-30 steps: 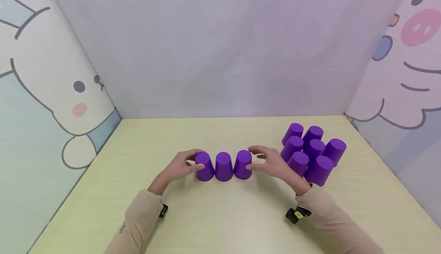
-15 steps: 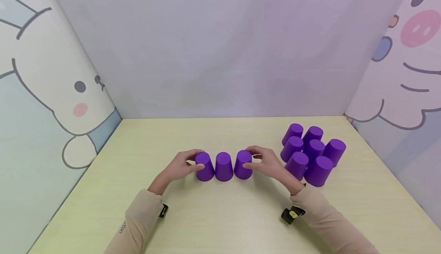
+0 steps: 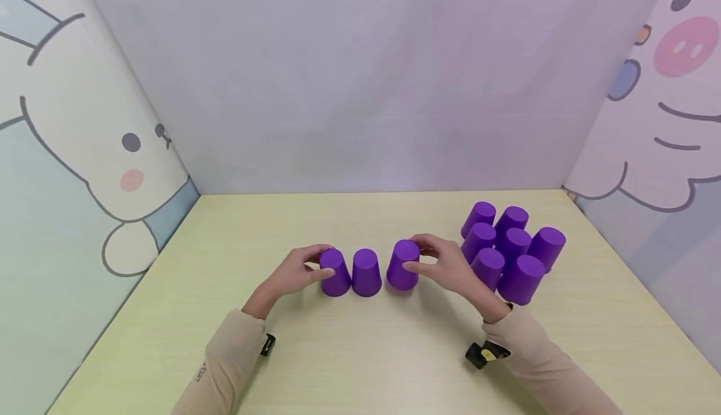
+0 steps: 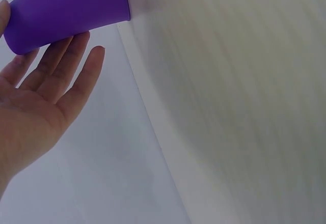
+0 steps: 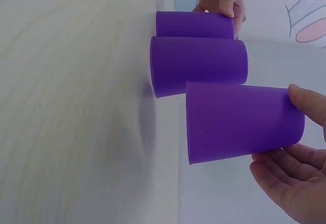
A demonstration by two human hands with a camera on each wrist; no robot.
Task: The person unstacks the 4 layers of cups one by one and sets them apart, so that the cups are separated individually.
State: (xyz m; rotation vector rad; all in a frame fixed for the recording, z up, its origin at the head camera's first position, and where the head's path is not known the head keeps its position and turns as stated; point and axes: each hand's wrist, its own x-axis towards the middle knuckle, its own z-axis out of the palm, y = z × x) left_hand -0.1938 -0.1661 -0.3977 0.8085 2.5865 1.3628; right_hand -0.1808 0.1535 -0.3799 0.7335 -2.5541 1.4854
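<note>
Three purple cups stand in a row, mouths down, at mid-table. My left hand (image 3: 295, 270) holds the left cup (image 3: 336, 279) between thumb and fingers; in the left wrist view the fingertips touch that cup's side. The middle cup (image 3: 366, 275) is untouched on the tabletop. With thumb and fingertips near its narrow base, my right hand (image 3: 449, 268) grips the right cup (image 3: 398, 274). In the right wrist view this gripped cup (image 5: 239, 122) hangs slightly above the tabletop, its rim off the surface and apart from the middle cup (image 5: 198, 63).
A cluster of several upside-down purple cups (image 3: 517, 246) stands at the right, close behind my right forearm. The pale wooden table (image 3: 349, 352) meets a grey back wall (image 3: 360, 89) and cartoon-printed side panels. A black wrist camera (image 3: 477, 355) is on my right wrist.
The right hand has closed round the right cup, then lifted it slightly and shifted it a little to the right, away from the middle cup. The left hand has stayed still.
</note>
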